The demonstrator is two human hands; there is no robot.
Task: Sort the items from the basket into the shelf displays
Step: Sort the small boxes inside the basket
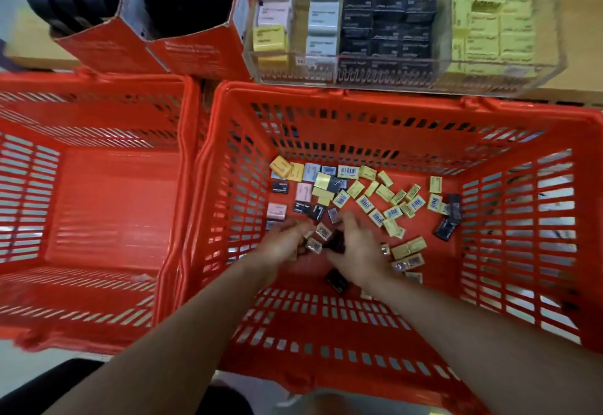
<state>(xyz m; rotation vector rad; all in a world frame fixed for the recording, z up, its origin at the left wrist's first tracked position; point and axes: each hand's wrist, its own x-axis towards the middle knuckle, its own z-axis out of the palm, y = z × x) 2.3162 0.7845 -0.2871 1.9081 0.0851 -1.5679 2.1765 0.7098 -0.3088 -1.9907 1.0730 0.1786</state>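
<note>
A red plastic basket (385, 98) holds several small boxes: pale yellow ones (385, 193), black ones (444, 228), pink ones (304, 191). Both my hands are down in it near the front middle. My left hand (284, 242) has its fingers curled round a few small boxes. My right hand (357, 251) grips a black box (336, 244). Another black box (337, 279) lies under my right wrist. Above the basket stands a clear acrylic display (551, 65) with compartments of pink, light blue, yellow and black boxes.
A second red basket (98, 82) sits to the left with nothing visible in it. Red cardboard display boxes (182, 52) with dark items stand behind it on a wooden shelf (584, 33).
</note>
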